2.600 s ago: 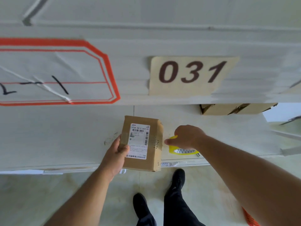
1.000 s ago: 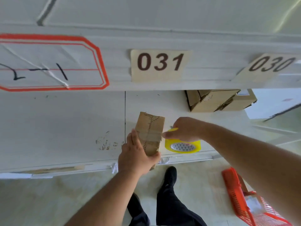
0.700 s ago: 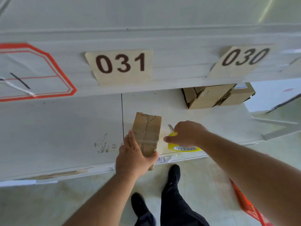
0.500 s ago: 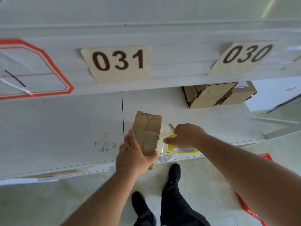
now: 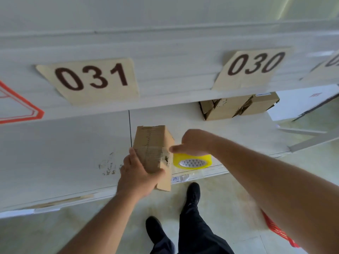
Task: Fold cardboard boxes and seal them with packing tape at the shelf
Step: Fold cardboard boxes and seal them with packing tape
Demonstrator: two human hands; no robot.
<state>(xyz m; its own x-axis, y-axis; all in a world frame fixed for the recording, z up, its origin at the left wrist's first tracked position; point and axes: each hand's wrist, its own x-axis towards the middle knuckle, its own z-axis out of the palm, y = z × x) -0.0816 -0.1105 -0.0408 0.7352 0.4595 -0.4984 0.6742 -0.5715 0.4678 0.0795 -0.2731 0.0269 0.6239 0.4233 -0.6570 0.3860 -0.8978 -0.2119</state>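
At the far left edge of the frame a red-outlined sign (image 5: 20,110) shows on the shelf front, and right of it hangs the label 031 (image 5: 91,78). Below that, left of centre, the left hand (image 5: 136,177) is clamped around the near end of a small cardboard box (image 5: 153,153), fingers on its left face and thumb curled over the near right edge. The box stands tipped on the shelf board (image 5: 64,156) near the front lip, its near corner hanging just past the edge. It looks fully folded and closed; a band of clear tape seems to cross the top face, though the blur makes that hard to confirm.

Just beside the box on its right, the right hand (image 5: 194,143) sits curled over a yellow roll of packing tape (image 5: 192,162), gripping it from above with the thumb pointing toward the box. By my reckoning the folding of this box is finished and the sealing is under way or nearly done; cutting the tape and setting the box aside would remain.

Farther right, under the label 030 (image 5: 255,65), two more cardboard boxes (image 5: 236,106) lie at the back of the shelf. Their flaps look loose, so they probably need sealing; what is inside them cannot be seen. At the lower right corner a red basket (image 5: 275,230) pokes in, its contents out of view.
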